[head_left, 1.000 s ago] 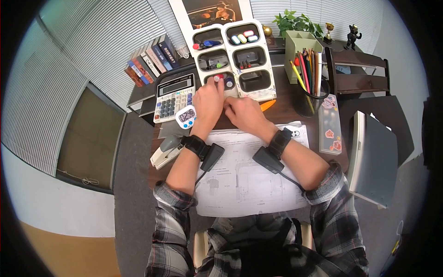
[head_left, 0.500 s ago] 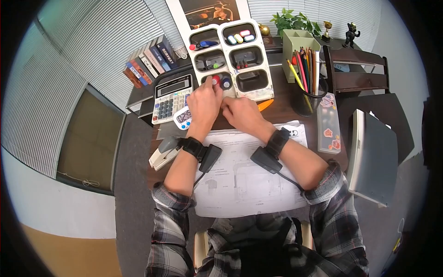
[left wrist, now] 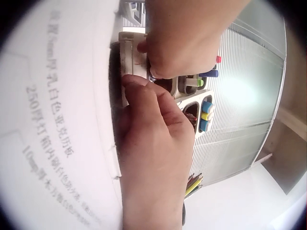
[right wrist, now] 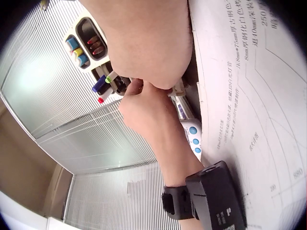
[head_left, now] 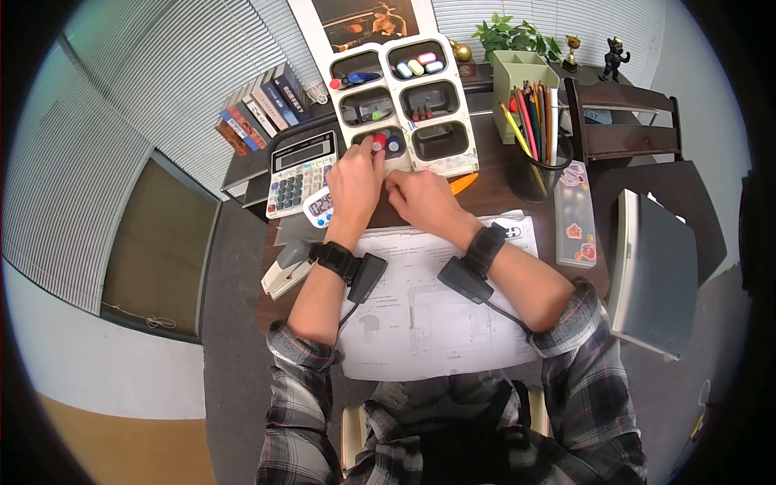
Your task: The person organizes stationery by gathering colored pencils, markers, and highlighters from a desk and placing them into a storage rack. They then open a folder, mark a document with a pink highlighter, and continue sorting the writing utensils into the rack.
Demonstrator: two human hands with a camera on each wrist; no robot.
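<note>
In the head view, my left hand (head_left: 352, 187) reaches into the lower left compartment of the white organizer (head_left: 449, 166). Its fingertips pinch a red-capped item (head_left: 380, 141); a dark blue-capped one (head_left: 394, 144) stands beside it. My right hand (head_left: 428, 200) rests with loosely bent fingers against the organizer's front edge. The left wrist view shows the right hand (left wrist: 156, 143) with thumb and forefinger close together at that edge. In the right wrist view, the left hand (right wrist: 151, 112) has its fingertips hidden.
Left of the organizer lie a calculator (head_left: 301, 182), a timer (head_left: 320, 208) and a stapler (head_left: 288, 271). Printed sheets (head_left: 436, 323) cover the front. To the right are an orange object (head_left: 463, 184), a pencil cup (head_left: 540, 182) and a sticker-covered case (head_left: 575, 218).
My left fingers have shifted slightly, and the red cap sits a little closer to the blue one. The right hand has barely moved.
</note>
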